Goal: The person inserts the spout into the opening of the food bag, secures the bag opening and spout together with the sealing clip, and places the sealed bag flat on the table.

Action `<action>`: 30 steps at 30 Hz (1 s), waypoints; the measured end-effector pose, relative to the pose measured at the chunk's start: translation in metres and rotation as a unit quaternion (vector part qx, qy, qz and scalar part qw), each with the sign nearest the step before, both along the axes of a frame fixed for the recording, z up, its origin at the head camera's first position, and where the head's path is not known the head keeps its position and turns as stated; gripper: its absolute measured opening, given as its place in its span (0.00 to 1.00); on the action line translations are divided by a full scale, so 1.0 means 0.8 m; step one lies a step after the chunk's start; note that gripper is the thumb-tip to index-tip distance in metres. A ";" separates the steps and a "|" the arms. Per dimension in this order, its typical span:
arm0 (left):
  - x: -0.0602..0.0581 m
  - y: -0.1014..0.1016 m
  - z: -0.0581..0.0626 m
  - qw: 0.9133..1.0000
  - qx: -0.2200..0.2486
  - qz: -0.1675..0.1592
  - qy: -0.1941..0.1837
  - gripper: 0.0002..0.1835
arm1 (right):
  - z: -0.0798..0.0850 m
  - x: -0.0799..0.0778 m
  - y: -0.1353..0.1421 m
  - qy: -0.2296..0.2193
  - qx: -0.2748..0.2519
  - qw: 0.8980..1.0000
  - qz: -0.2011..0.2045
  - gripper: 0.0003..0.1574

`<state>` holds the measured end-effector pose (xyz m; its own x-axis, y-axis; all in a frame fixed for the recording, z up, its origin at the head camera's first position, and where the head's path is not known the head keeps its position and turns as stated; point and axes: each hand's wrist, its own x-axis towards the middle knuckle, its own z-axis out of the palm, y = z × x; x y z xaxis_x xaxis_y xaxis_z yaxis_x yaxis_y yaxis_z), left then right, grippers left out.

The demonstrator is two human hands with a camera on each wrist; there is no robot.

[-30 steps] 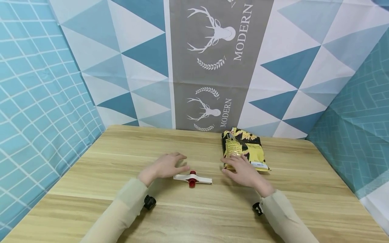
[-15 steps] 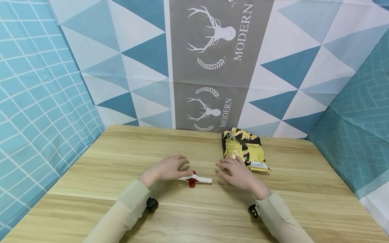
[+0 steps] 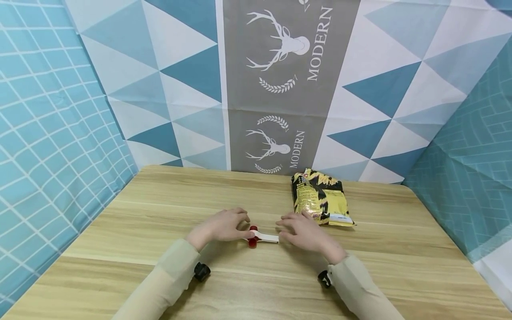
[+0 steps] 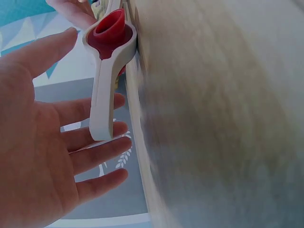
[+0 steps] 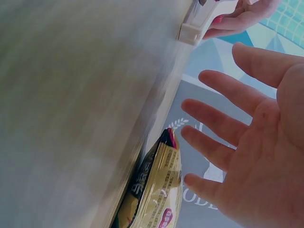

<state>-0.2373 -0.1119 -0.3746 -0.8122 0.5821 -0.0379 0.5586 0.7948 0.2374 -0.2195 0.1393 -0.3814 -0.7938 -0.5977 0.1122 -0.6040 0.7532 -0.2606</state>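
Observation:
A white two-armed tool with a red cup-like middle [image 3: 253, 242] lies on the table [image 3: 256, 284]. My left hand [image 3: 226, 226] hovers around its left arm, and the thumb covers part of it in the head view. In the left wrist view the fingers [image 4: 102, 156] are spread behind the white arm [image 4: 103, 104], and the thumb stands apart from the red cup [image 4: 110, 28]. My right hand [image 3: 306, 231] is near the tool's right end, its fingers spread and holding nothing. In the right wrist view the tool's white end [image 5: 192, 31] shows beyond the thumb.
A black and yellow snack bag [image 3: 338, 202] lies at the back right of the table, just behind my right hand. Patterned cloth walls [image 3: 276, 89] rise behind the table and on both sides. Each wrist carries a black strap mount [image 3: 202, 271].
My left hand has moved right, over the tool's left arm. The right hand has moved left, away from the bag and towards the tool's right end. Tool and bag stay put.

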 end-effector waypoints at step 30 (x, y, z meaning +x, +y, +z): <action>0.002 0.009 -0.002 0.999 0.009 -0.043 -0.020 0.15 | 0.002 0.000 -0.037 -0.035 0.030 0.999 -0.002 0.18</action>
<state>-0.2354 -0.1045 -0.3759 -0.7576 0.6502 -0.0571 0.6142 0.7398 0.2747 -0.2191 0.1097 -0.3797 -0.8005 -0.5990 0.0205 -0.5833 0.7706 -0.2567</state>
